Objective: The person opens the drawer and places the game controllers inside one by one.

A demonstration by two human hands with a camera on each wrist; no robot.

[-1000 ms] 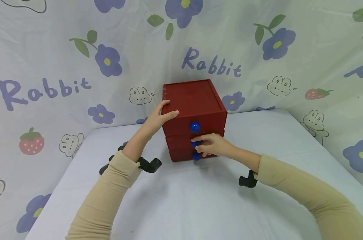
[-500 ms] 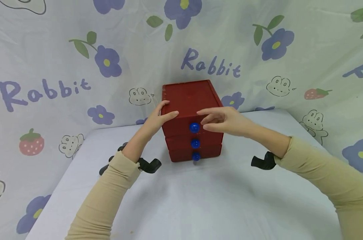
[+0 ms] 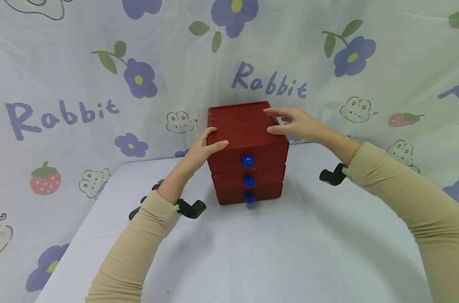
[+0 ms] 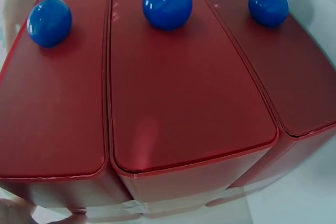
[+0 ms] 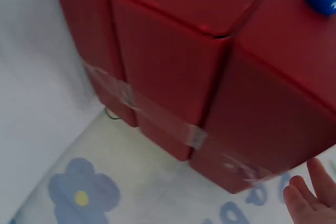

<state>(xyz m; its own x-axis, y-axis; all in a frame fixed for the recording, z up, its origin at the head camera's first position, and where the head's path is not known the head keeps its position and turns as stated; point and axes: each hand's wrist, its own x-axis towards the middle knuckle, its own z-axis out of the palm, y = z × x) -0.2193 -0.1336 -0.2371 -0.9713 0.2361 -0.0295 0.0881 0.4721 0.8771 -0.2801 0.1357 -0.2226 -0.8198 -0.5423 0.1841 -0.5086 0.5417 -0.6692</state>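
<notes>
Steadying presumed: red drawer unit touched at left by left hand, fingers spread; right hand held wide-fingered at right.

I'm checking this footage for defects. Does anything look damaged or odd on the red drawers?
Clear tape runs across the side of the red drawers, which looks like a makeshift binding. Nothing looks spilled.

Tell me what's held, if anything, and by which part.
Nothing looks gripped: the left hand rests on the red drawers at their upper left edge; the right hand, near their right edge, is empty.
</notes>
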